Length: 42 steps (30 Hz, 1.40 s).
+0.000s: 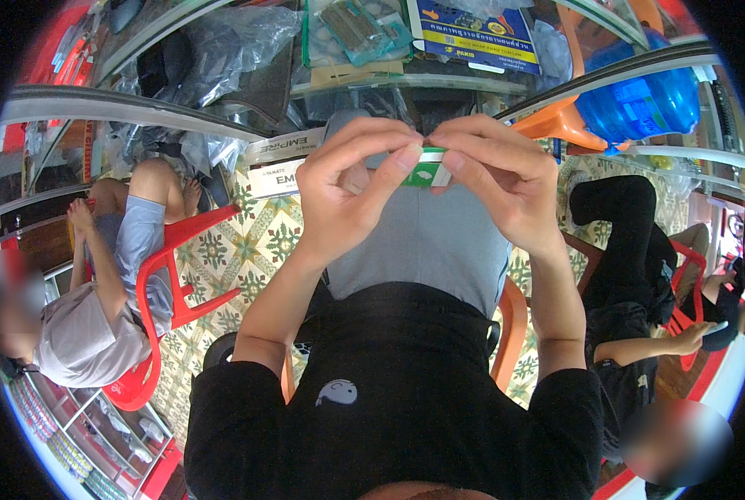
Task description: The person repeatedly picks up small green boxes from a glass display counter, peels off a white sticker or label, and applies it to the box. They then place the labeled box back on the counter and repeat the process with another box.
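Observation:
Between my two hands, above my lap, is a small green-and-white packet or box (422,171); its exact kind is not clear. My left hand (352,179) pinches its left end between thumb and fingers. On the other end, the thumb and curled fingers of my right hand (502,179) close in the same way. The fingertips of both hands nearly meet along its top edge and hide part of it. Grey trousers (418,242) cover my legs just below the packet.
Ahead stands a glass display case with a blue-and-yellow printed sheet (477,35) and a bagged item (356,32). White cartons (274,179) sit left of my knees. A blue water bottle (639,108) lies by an orange chair (547,123). People sit on both sides, one on a red chair (143,333).

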Available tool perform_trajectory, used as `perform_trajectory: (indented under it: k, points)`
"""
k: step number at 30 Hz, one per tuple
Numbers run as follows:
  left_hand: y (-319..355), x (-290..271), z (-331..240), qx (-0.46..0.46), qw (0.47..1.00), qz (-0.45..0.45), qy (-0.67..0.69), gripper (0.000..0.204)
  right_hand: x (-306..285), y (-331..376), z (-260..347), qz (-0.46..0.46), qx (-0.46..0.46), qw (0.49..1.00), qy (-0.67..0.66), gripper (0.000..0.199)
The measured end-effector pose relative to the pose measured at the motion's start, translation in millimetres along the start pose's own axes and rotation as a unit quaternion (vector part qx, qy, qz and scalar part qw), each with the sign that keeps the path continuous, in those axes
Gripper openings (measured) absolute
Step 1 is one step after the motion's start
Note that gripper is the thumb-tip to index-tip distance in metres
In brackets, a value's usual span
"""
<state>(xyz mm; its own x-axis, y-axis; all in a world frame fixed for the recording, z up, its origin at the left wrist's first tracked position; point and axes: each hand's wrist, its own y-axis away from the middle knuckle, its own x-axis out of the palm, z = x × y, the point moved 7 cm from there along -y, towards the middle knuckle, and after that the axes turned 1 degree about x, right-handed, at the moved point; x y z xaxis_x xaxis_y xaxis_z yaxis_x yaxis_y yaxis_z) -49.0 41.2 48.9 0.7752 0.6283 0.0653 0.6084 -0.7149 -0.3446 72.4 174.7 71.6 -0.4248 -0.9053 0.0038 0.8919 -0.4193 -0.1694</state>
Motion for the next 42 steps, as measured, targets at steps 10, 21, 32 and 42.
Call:
perform_trajectory:
  k: [10,21,32,42]
  points:
    - [2.6,3.5,2.7,0.025,0.999,0.014,0.044,0.015,-1.9,4.2,6.3,-0.013,-0.03,0.999,0.012,0.018]
    - [2.3,12.8,-9.6,0.025,0.996,0.083,0.031,0.022,-4.5,10.8,12.5,-0.009,-0.043,0.997,0.06,0.022]
    - [1.0,13.0,-2.8,0.025,0.992,0.112,0.054,0.039,-6.2,6.5,7.9,-0.005,-0.034,0.999,0.037,0.019]
    - [-1.2,14.3,-10.2,0.052,0.986,0.154,-0.036,0.061,-7.2,12.3,-8.7,-0.028,0.05,0.994,-0.088,0.013]
